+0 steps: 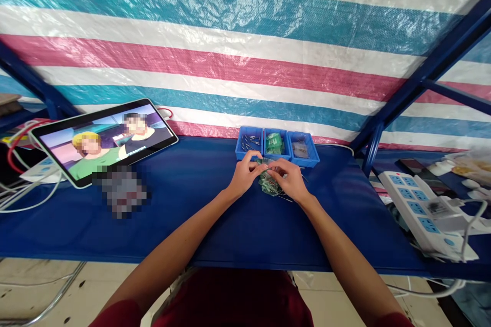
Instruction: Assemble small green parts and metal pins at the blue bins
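Observation:
My left hand (pixel 245 172) and my right hand (pixel 289 179) meet over a small pile of green circuit boards (pixel 269 185) on the blue table (pixel 215 214). Both hands have their fingers curled in a pinch around something small between them, too tiny to name. Thin metal pins stick out from under the boards to the right. Just beyond the hands stand three small blue bins: the left bin (pixel 249 142) holds metal pins, the middle bin (pixel 276 143) green boards, the right bin (pixel 303 148) dark parts.
A tablet (pixel 103 138) playing a cartoon leans at the left, with cables and a red wire beside it. A white power strip (pixel 425 214) with cords lies at the right. A striped tarp hangs behind; blue frame posts (pixel 414 82) rise at the right.

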{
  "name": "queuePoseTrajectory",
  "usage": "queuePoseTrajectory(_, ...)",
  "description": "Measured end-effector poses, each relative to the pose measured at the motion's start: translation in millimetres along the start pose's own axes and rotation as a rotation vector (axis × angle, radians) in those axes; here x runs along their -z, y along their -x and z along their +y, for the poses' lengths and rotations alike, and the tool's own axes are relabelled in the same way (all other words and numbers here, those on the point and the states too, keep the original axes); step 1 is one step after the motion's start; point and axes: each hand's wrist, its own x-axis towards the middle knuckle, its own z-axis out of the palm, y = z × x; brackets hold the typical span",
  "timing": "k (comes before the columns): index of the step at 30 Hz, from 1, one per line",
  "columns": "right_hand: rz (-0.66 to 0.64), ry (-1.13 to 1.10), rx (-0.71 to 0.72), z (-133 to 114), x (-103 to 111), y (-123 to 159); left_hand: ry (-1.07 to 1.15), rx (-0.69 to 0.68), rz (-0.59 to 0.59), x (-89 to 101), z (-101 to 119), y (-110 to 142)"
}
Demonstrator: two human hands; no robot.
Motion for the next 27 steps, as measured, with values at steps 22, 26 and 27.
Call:
queuePoseTrajectory(22,0.143,0.165,-0.156,1,5,-4,-0.339,-0.011,0.375,20.4,3,-32)
queuePoseTrajectory(26,0.149,0.214,-0.164,3,5,-4,-0.392,-0.032,0.298,30.5,1,-40)
queuePoseTrajectory(27,0.152,0.224,-0.168,4,5,-3,-0.428,-0.045,0.258,30.9,1,-37)
